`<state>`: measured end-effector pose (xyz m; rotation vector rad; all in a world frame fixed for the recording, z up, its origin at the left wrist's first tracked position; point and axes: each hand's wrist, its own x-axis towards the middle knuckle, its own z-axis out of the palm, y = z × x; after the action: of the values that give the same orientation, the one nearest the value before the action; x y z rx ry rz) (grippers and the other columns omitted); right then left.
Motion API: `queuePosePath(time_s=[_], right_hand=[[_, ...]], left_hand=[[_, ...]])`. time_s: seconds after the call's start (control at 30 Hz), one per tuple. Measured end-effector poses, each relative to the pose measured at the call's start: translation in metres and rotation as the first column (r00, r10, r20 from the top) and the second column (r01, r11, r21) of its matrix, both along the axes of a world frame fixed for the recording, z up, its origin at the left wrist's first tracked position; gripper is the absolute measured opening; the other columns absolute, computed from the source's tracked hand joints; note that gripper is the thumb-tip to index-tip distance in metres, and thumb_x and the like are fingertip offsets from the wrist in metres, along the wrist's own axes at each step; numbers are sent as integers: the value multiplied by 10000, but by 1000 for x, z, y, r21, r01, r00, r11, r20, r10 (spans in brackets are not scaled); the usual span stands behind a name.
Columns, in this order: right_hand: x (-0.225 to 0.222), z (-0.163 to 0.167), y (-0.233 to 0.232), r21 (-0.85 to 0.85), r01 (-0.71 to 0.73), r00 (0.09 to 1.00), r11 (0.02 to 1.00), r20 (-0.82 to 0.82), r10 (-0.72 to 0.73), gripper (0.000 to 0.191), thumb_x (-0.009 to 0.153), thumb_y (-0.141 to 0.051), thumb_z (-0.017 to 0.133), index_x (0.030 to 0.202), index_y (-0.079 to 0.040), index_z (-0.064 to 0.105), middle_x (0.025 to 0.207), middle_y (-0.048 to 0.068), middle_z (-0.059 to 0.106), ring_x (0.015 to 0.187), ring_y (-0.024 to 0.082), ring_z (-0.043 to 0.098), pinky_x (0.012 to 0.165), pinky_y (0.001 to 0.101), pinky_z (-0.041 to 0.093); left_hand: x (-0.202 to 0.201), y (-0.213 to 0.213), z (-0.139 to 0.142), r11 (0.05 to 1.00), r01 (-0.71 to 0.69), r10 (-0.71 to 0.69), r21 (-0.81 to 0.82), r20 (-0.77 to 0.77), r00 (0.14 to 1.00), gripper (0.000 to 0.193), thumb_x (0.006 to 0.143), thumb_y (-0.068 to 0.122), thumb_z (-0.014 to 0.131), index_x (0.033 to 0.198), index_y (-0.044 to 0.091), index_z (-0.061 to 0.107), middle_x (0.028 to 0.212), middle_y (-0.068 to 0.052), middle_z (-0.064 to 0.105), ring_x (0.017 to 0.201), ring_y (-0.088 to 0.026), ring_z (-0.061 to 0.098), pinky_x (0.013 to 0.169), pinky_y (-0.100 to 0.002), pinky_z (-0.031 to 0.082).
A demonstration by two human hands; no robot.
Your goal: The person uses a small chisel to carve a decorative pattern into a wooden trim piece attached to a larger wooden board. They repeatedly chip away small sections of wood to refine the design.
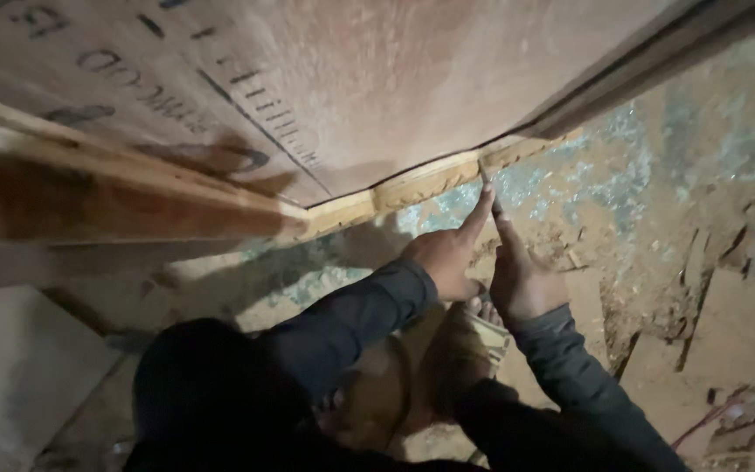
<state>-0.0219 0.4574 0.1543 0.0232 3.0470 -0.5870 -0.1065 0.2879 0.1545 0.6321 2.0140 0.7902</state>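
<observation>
A thin dark tool (485, 177) stands with its tip on a carved pale wooden moulding (421, 185) that runs along the lower edge of a large reddish plywood sheet (377, 79). My right hand (522, 281) grips the tool from below, index finger stretched along it. My left hand (447, 258) reaches in from the left. Its index finger lies against the tool near the tip and its other fingers are curled. Whether it grips the tool is unclear. Both arms wear dark sleeves.
A foot in a sandal (484, 325) rests on the dusty floor below my hands. Wood chips and scraps (574, 255) litter the stained floor (657, 175). Flat board pieces (744, 328) lie at the right, and a pale slab (19, 376) lies at lower left.
</observation>
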Motion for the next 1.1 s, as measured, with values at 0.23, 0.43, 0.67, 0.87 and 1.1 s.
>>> queuePosePath(time_s=[0.23, 0.43, 0.67, 0.87, 1.1], right_hand=[[-3, 7, 2, 20, -55, 994, 998, -89, 57, 418, 1005, -131, 597, 1424, -129, 604, 811, 213, 692, 616, 408, 651, 541, 499, 512], [0, 8, -1, 28, 17, 992, 999, 128, -21, 427, 1053, -161, 571, 1479, -141, 555, 725, 198, 676, 580, 381, 619, 531, 500, 514], [7, -2, -10, 40, -12, 994, 999, -109, 16, 446, 998, -150, 589, 1444, -152, 596, 795, 231, 676, 598, 416, 634, 539, 516, 508], [9, -4, -11, 51, 3, 1000, 999, -25, -2, 436, 1032, -148, 586, 1468, -147, 586, 767, 240, 666, 591, 424, 624, 526, 524, 481], [7, 6, -20, 32, 24, 999, 999, -26, -23, 489, 1021, -128, 570, 1510, -133, 561, 784, 262, 674, 593, 420, 643, 527, 507, 497]], left_hand=[[-1, -1, -6, 998, -68, 68, 0, 40, 997, 1347, 745, 269, 801, 1621, 238, -221, 794, -240, 710, 675, -391, 711, 656, -459, 588], [6, 4, -14, 993, -111, 111, 32, 2, 994, 1372, 685, 199, 787, 1623, 249, -213, 778, -214, 723, 648, -361, 728, 622, -448, 601], [9, -4, -13, 998, -67, 67, 14, 31, 997, 1302, 767, 155, 726, 1637, 239, -238, 779, -247, 720, 692, -405, 728, 668, -463, 590], [14, -8, -9, 988, -136, 138, 76, -17, 990, 1301, 751, 177, 762, 1618, 236, -207, 794, -248, 723, 715, -405, 718, 671, -485, 572], [13, -9, -22, 989, -99, 113, 112, -117, 987, 1308, 752, 218, 789, 1619, 242, -189, 819, -240, 731, 716, -407, 719, 671, -497, 581]])
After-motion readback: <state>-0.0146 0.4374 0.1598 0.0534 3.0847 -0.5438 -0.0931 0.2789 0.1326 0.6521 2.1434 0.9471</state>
